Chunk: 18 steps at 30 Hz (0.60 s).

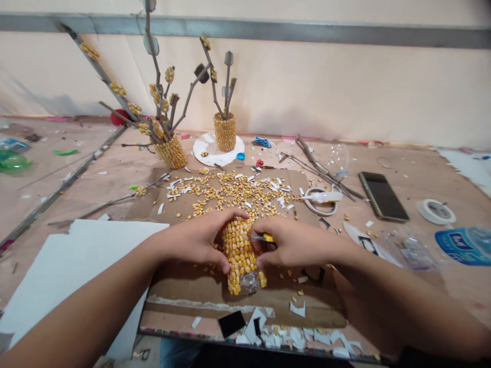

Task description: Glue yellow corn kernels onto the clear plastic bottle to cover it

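Note:
A clear plastic container covered in rows of corn kernels [238,248] lies tilted over the cardboard, its near end partly bare. My left hand [199,237] is closed round its left side, with the thumb low and the fingers over the top. At its right side, my right hand [286,240] grips a small yellow-handled tool [268,238] with a thin dark metal tip against the kernels. That hand's thumb rests by the container; its other fingers partly hide the tool. Loose corn kernels [245,190] and white paper scraps spread behind both hands on the cardboard sheet [184,286].
Two kernel-covered pots with twigs stand behind: one pot [171,152] at left, another pot [225,134] on a white plate [201,152]. Rightward lie a glue bottle [325,197], tape roll [436,211], phone [383,196] and blue-labelled bottle [462,246]. White paper [76,276] lies left.

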Available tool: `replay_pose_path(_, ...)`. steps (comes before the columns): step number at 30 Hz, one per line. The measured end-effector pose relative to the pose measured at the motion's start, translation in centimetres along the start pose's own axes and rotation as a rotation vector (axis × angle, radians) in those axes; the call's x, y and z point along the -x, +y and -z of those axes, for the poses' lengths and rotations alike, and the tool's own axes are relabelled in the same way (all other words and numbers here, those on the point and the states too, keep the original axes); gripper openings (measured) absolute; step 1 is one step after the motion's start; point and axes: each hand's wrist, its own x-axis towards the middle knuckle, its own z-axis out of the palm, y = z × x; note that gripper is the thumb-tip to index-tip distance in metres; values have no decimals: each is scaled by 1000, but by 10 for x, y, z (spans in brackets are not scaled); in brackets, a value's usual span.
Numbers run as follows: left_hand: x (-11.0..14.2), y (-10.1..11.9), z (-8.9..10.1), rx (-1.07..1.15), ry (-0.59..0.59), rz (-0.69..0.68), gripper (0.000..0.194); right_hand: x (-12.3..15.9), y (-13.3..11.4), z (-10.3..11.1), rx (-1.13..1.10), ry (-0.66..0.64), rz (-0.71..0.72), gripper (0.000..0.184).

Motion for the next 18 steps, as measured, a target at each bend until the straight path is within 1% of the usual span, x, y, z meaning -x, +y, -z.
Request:
replay_pose_path(5,-1,-1,0,16,-6,-10,100,4,-5,0,73,86,86,27)
replay_pose_path(8,0,-1,0,38,-15,-15,95,6,-7,-3,124,121,106,29)
replay_pose_path(11,1,-1,1,44,-15,-18,96,8,-5,1,160,145,125,26)
replay_pose_path(13,2,-2,3,36,6,-23,98,10,1,12,152,197,156,18)
replay_pose_path(14,2,-3,5,26,34,-21,93,11,4,19,144,250,165,13)
replay_pose_path(15,2,-5,6,12,80,-15,83,12,9,28,130,316,170,11)
replay_pose_path(16,1,-7,8,-4,148,-6,66,13,14,37,120,390,147,11)
replay_pose_path(17,0,-9,10,-20,229,7,47,13,19,45,147,495,112,13)
replay_pose_path(18,-1,-11,12,-35,319,20,31,12,25,52,200,559,61,13)
